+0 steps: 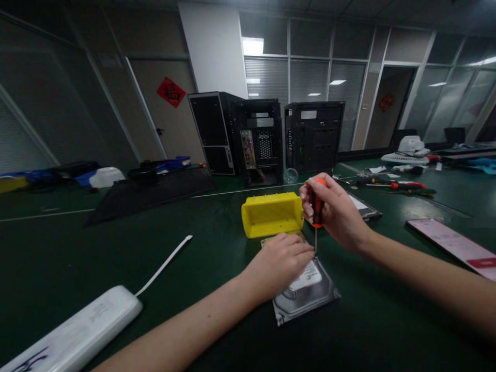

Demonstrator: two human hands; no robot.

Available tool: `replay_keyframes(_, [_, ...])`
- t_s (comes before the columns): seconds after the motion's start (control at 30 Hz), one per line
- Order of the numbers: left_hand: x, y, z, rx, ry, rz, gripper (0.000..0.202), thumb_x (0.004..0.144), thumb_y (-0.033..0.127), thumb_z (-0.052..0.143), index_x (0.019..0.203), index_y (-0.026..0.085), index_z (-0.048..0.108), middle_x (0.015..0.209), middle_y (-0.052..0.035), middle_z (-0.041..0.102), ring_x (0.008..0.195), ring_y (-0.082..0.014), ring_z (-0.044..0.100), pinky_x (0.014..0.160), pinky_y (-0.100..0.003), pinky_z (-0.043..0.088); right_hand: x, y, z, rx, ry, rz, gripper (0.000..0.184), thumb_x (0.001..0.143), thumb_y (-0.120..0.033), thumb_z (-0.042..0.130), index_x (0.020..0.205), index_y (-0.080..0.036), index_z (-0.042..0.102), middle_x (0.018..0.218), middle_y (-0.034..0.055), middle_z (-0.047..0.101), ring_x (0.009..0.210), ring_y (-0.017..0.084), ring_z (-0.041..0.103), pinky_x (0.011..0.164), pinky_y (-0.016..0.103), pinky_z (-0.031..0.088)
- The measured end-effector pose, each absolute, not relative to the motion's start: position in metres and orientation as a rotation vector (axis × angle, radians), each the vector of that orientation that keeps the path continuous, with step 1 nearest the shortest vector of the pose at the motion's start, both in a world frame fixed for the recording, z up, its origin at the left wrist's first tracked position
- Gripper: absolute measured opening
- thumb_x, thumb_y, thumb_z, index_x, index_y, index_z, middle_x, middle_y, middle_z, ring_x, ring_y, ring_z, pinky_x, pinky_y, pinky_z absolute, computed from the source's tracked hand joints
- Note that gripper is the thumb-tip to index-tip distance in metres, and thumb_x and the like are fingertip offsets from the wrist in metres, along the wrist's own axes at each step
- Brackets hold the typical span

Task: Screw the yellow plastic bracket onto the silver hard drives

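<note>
A silver hard drive (306,297) with a white label lies on the dark green table in front of me. My left hand (281,263) rests across it with bent fingers, holding it down; the thumb is hidden. Its fingertips are close to the tip of a screwdriver. My right hand (335,209) grips that red and black screwdriver (318,206) by the handle, shaft pointing down. The tip meets the drive's right edge; whether a screw is there is too small to tell. Right behind the drive, a yellow plastic bin (273,216) lies with its opening towards me.
Another drive (362,206) lies behind my right hand, and a phone (453,245) is at the right. A white power strip (81,330) sits at the front left. Computer cases (213,134) stand at the back. Pliers and other hand tools (406,185) lie at the far right.
</note>
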State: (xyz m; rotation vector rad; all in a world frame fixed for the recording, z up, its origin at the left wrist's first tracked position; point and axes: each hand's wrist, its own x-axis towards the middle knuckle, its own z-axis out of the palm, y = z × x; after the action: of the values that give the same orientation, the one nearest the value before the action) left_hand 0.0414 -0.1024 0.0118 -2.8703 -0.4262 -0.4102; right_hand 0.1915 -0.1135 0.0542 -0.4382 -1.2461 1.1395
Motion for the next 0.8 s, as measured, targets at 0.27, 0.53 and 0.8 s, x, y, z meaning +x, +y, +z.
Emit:
replay_keyframes(0.27, [0.0408,-0.1033,0.0123,-2.881,-0.45,-0.366,0.027,0.087,0.013,0.046,0.112,0.016,0.055,0.107,-0.0064,0.061,0.096,-0.0191,0.052,0.079,-0.032,0.042,0.194,-0.11,0.0518,-0.447,-1.237,1.15,0.013,0.079,-0.029,0.055,0.085,-0.025,0.045,0.057,-0.007,0.037,0.043,0.005,0.028,0.042,0.021,0.021])
replay_keyframes(0.53, [0.0414,-0.1025,0.0125,-2.878,-0.438,-0.353,0.026,0.087,0.013,0.046,0.111,0.016,0.055,0.106,-0.0061,0.061,0.095,-0.0187,0.052,0.078,-0.032,0.042,0.196,-0.1089,0.0501,-0.356,-1.249,1.209,0.029,0.089,-0.039,0.033,0.087,-0.02,0.054,0.061,-0.0025,0.039,0.046,0.007,0.03,0.043,0.023,0.023])
replay_keyframes(0.8, [0.0413,-0.1015,0.0103,-2.879,-0.451,-0.406,0.025,0.088,0.017,0.046,0.11,0.018,0.056,0.105,-0.0043,0.062,0.094,-0.0173,0.053,0.076,-0.03,0.041,0.198,-0.1057,0.0492,-0.373,-1.219,1.22,0.022,0.088,-0.036,0.039,0.083,-0.019,0.052,0.069,-0.0011,0.045,0.051,0.006,0.039,0.043,0.021,0.026])
